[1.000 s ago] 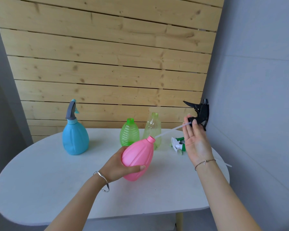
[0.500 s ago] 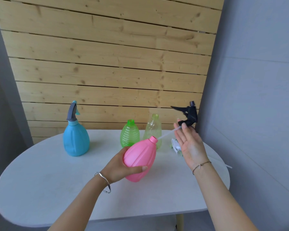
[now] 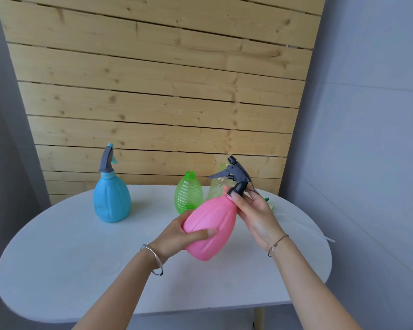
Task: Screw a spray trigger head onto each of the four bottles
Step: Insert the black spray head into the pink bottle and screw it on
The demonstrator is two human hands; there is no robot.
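My left hand (image 3: 177, 234) grips the belly of a pink bottle (image 3: 210, 225), held tilted above the table with its neck up and to the right. A black trigger head (image 3: 236, 177) sits on that neck, its collar pinched by the fingers of my right hand (image 3: 255, 215). The dip tube is hidden inside the bottle. A blue bottle (image 3: 111, 201) with a grey trigger head stands upright at the back left. A green bottle (image 3: 188, 192) stands open-necked at the back centre. A clear yellowish bottle (image 3: 216, 186) stands behind the pink one, partly hidden.
The white oval table (image 3: 81, 270) bears everything. More trigger heads lie behind my right hand; only a green bit (image 3: 267, 199) and a clear tube (image 3: 308, 231) running toward the table's right edge show. A wooden slat wall stands behind, a grey wall at right.
My right hand has brought the black trigger head down and left, sliding its tube into the pink bottle until the collar sits on the neck. The pink bottle has tilted more upright.
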